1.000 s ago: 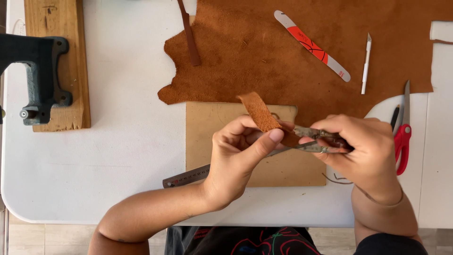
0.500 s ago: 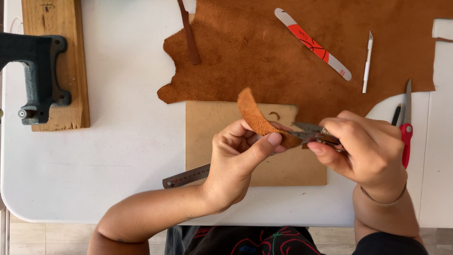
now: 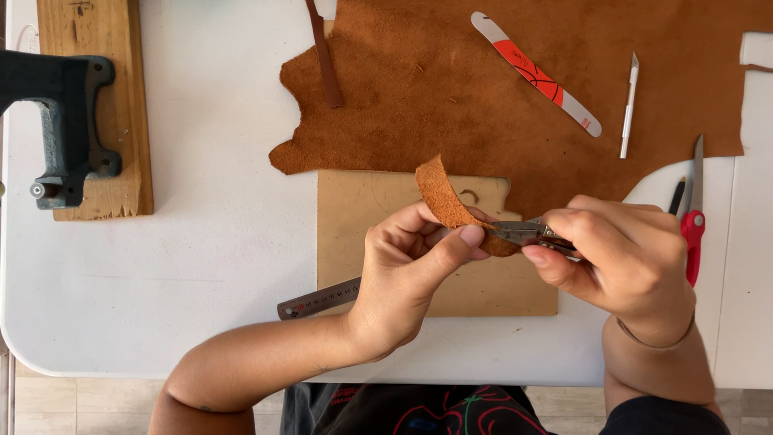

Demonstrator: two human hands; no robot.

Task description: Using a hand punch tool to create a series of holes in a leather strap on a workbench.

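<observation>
1. Tan suede, a short leather strip (image 3: 441, 193), curls up above the table, pinched at its lower end between the thumb and fingers of the left hand (image 3: 407, 262).
2. The right hand (image 3: 624, 258) is closed around small metal snips (image 3: 523, 234), whose blades now look shut on the strip's end; half a second ago they stood apart, so a cut seems just made.
3. The strip has also turned since then, its free end curling more upright.
4. Beneath the hands lie a tan cutting board (image 3: 362, 234) and a steel ruler (image 3: 318, 300).
5. Farther off, a large brown hide (image 3: 483, 97) carries a nail file (image 3: 535, 72) and a craft knife (image 3: 628, 105); red-handled scissors (image 3: 691, 217) lie to the right, a cast-iron press (image 3: 60, 121) to the left.
</observation>
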